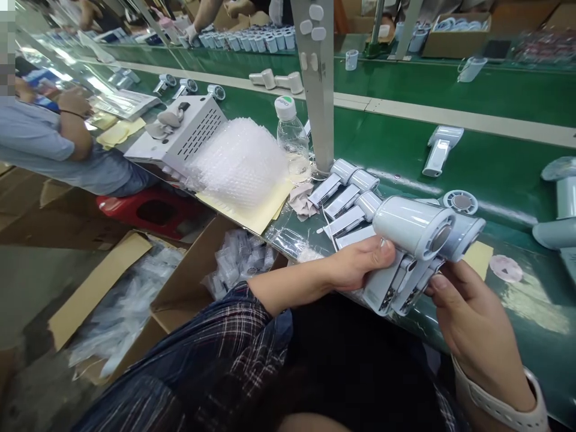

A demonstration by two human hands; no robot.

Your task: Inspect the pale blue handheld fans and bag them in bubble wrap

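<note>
Two light blue handheld devices with round heads are held side by side above the bench edge. My left hand [366,261] is closed round the nearer device [407,225], thumb on its handle just below the head. On the right, my right hand [468,306] grips the second device [463,237] by its handle, with a pale watch on the wrist. The handles touch or nearly touch, their open sides showing inner parts. Just behind my left hand, several similar devices [348,213] lie in a row on the green bench [396,162].
A clear bottle [292,138], a metal post [317,90] and bubble wrap [243,162] stand beyond my left arm. Another device [441,150] lies farther back. Open cartons [184,294] with bagged parts are below at left. A person [40,132] sits at far left.
</note>
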